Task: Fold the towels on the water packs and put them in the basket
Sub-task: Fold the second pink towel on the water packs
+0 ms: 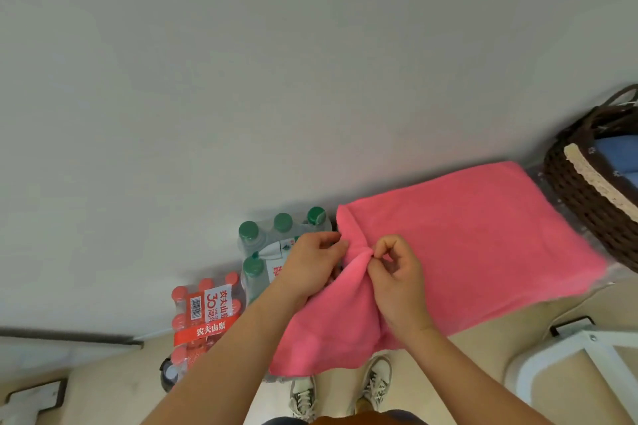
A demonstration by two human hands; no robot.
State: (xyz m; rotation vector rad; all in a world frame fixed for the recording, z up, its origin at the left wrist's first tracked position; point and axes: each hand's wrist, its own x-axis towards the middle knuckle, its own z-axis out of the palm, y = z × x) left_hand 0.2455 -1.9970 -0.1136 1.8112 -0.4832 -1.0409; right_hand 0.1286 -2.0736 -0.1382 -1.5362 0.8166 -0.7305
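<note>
Basket (580, 203) holds blue cloth (618, 148), near pink towel (483, 235).

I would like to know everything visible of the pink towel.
The towel looks soft and fleecy, plain pink. Most of it lies spread flat over the water packs, its right end close to the basket. Its left edge is gathered into a fold, which the left hand and the right hand both pinch. The near left corner hangs down.
</note>
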